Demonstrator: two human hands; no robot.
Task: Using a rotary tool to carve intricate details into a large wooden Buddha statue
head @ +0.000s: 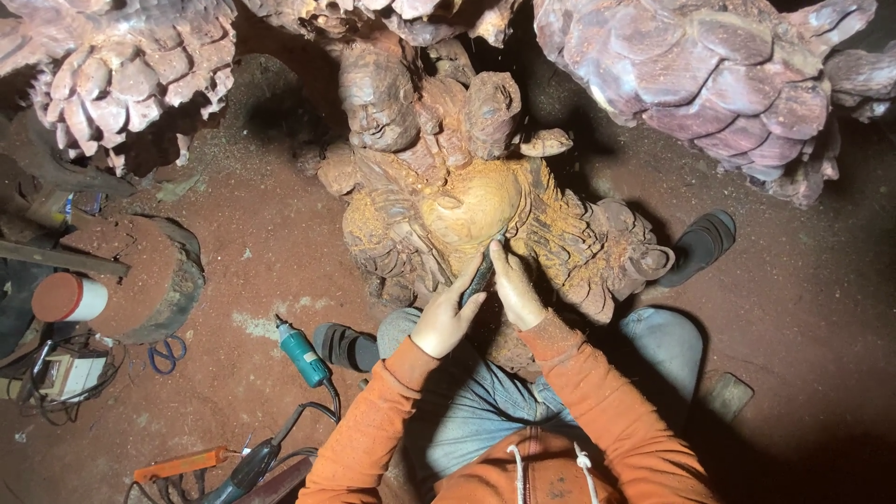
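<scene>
**Both hands on a dark tool at the carving's belly**

Fingers of the left hand are pinched around the lower shaft of a thin dark carving tool, and those of the right hand are pressed together along its other side. The tool's tip, just beyond the fingertips, meets the smooth rounded belly of a wooden figure sculpture, which stands on the red, dust-covered floor between the person's knees. Well left of the fingers lie a teal power grinder and blue scissors; black sandals sit to either side. Risk, as I judge it: the tip could skid off the curved, polished surface and gouge neighbouring detail, or jab the guiding fingers held so close to it. Loose dust could worsen the grip.
</scene>
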